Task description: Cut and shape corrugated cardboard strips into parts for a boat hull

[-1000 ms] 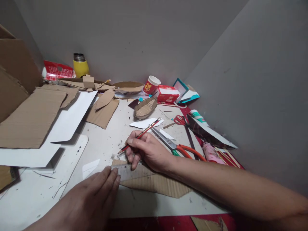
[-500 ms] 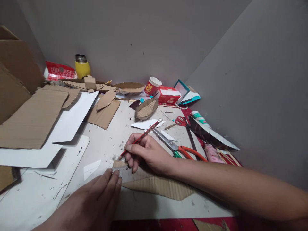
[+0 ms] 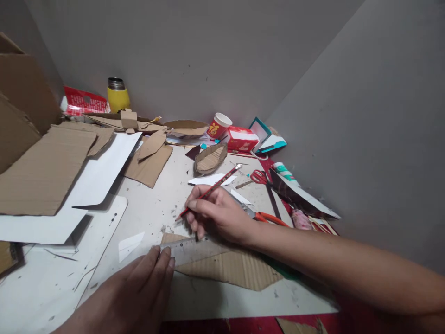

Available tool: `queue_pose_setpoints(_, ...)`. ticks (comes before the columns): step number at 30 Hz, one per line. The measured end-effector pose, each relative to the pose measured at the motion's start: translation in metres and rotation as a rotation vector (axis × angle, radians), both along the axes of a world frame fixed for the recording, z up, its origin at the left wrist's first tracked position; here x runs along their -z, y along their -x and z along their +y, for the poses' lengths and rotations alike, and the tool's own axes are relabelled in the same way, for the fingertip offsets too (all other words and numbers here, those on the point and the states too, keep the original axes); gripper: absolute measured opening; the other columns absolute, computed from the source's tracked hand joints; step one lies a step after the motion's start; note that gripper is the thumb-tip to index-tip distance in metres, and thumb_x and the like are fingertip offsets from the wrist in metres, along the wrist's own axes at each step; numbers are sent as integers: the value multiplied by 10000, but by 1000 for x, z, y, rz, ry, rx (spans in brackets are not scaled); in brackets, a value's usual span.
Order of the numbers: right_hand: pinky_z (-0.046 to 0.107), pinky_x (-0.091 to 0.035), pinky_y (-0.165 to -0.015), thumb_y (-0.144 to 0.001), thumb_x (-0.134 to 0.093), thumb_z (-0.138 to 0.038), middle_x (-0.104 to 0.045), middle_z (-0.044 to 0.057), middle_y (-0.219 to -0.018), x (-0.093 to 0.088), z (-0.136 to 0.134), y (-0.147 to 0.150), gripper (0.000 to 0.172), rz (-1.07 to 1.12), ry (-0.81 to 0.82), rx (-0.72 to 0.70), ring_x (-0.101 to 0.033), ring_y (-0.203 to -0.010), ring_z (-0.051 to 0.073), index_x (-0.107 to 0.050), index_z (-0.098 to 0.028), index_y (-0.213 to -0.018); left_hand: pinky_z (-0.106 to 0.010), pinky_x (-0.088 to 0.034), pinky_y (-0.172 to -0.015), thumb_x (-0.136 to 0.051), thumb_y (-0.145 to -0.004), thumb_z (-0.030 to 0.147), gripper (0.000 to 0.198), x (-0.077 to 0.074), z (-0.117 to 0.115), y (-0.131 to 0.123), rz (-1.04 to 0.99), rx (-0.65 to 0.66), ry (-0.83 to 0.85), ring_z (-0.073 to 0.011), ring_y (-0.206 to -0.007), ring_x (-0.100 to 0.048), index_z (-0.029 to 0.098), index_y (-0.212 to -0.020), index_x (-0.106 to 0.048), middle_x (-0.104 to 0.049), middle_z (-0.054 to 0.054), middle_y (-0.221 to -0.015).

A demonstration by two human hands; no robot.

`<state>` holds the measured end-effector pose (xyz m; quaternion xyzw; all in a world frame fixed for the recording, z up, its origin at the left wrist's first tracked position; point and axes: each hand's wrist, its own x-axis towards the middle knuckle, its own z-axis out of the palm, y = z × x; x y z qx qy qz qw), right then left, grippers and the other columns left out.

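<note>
My right hand (image 3: pixel 217 214) grips a red-and-black pencil (image 3: pixel 222 182) slantwise, its point toward the lower left, just above the white work surface. Under and near that hand lies a clear ruler (image 3: pixel 191 252), laid across a pointed piece of corrugated cardboard (image 3: pixel 239 270). My left hand (image 3: pixel 139 283) rests with fingers stretched out, fingertips pressing on the ruler's left end; its thumb is hidden. Orange-handled shears (image 3: pixel 271 218) lie behind my right hand, which partly covers them. A small white paper scrap (image 3: pixel 130 246) sits beside my left fingers.
At the left are stacked cardboard sheets (image 3: pixel 45 171) and white paper (image 3: pixel 107 171). A boat-shaped cardboard piece (image 3: pixel 210 158), red paper cup (image 3: pixel 219 125), red box (image 3: pixel 241 139) and yellow bottle (image 3: pixel 118 98) stand farther back. Red-handled scissors (image 3: pixel 258 176) lie right. Grey walls enclose the desk.
My right hand with the pencil has lifted slightly up and to the right, away from the ruler's edge, uncovering more of the ruler. My left hand stays on the ruler.
</note>
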<state>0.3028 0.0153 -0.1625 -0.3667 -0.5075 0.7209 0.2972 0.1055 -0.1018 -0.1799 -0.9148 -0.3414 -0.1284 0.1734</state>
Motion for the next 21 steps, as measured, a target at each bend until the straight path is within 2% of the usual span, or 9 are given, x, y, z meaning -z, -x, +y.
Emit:
queue_pose_setpoints(3,146,-421,-377,-787,-624,-260,-615,-22,-604,-6,-15,-2,134,-153,-56,-46,-530,-459,70,-527,-172,-759,-288,-334,-1037,-451,-931,245,320,-1,0,1,-15,4,-1,-202,-1122,-553,158,-1071,-726,-726,-55,-1143)
queue_pose_setpoints(5,158,-403,-443,-784,-602,-215,-605,-13,-628,-9,-23,-1,86,-233,-159,-83,-508,-510,65,-543,-160,-752,-281,-314,-1058,-460,-925,242,315,-1,-1,2,-26,8,-1,-197,-1133,-543,155,-1070,-726,-723,-55,-1148)
queue_pose_setpoints(7,180,-395,-495,-782,-584,-196,-575,-20,-628,-8,-27,2,62,-263,-269,-108,-487,-543,71,-552,-156,-746,-272,-296,-1075,-462,-926,244,311,-1,0,1,-34,15,-4,-190,-1141,-534,164,-1060,-730,-725,-48,-1143)
queue_pose_setpoints(12,202,-378,-508,-793,-553,-197,-519,-38,-616,-2,-25,8,60,-267,-432,-132,-440,-544,80,-549,-162,-745,-271,-264,-1102,-452,-930,237,311,-3,2,0,-39,21,-7,-176,-1130,-539,178,-1044,-736,-733,-35,-1119)
queue_pose_setpoints(17,197,-343,-481,-797,-544,-200,-460,-57,-579,0,-23,12,86,-279,-478,-170,-406,-523,79,-528,-174,-717,-278,-274,-1088,-420,-938,222,339,-5,2,-1,4,28,-27,-179,-1116,-543,182,-1051,-738,-736,-44,-1107)
queue_pose_setpoints(21,188,-336,-473,-792,-538,-172,-474,-56,-587,2,-23,13,70,-275,-502,-187,-408,-520,74,-530,-173,-723,-288,-278,-1085,-401,-930,185,356,-6,0,-2,-22,16,-35,-179,-1098,-553,184,-1021,-745,-739,-42,-1091)
